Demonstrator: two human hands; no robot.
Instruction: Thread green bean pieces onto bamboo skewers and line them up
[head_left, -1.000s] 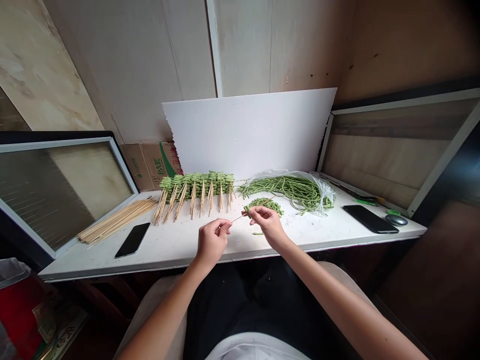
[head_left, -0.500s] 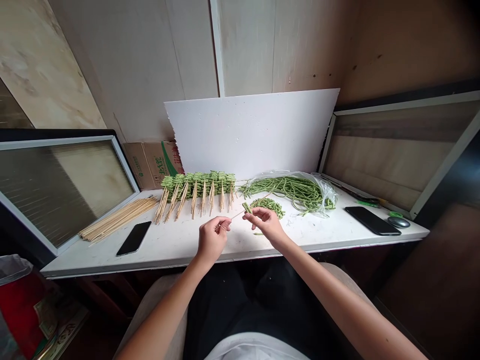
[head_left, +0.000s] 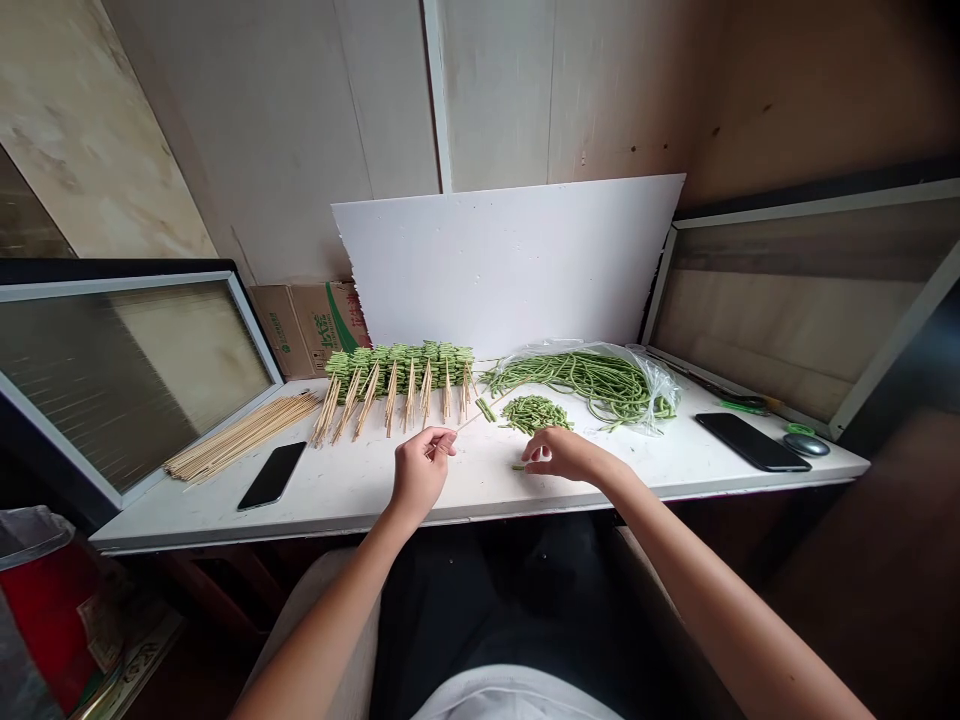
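My left hand [head_left: 424,468] is closed on a thin bamboo skewer [head_left: 469,421], which slants up to the right. Short green bean pieces [head_left: 486,409] are threaded near its far end. My right hand [head_left: 559,455] is low over the table, thumb and fingers curved and apart. Its fingertips are at a single cut bean piece [head_left: 517,467] lying on the white surface; whether they touch it I cannot tell. Just behind that hand is a heap of cut bean pieces [head_left: 534,412].
Filled bean skewers [head_left: 401,360] are stacked at the back left, beside loose bamboo skewers [head_left: 240,435] and a phone [head_left: 271,476]. Long beans [head_left: 592,380] lie in a plastic bag at the back right. Another phone [head_left: 751,442] and a grey mouse-like object [head_left: 806,444] are on the right.
My right hand has let go of the bean pieces on the skewer and moved right and down to the single piece. My left hand still holds the skewer, nearly in place.
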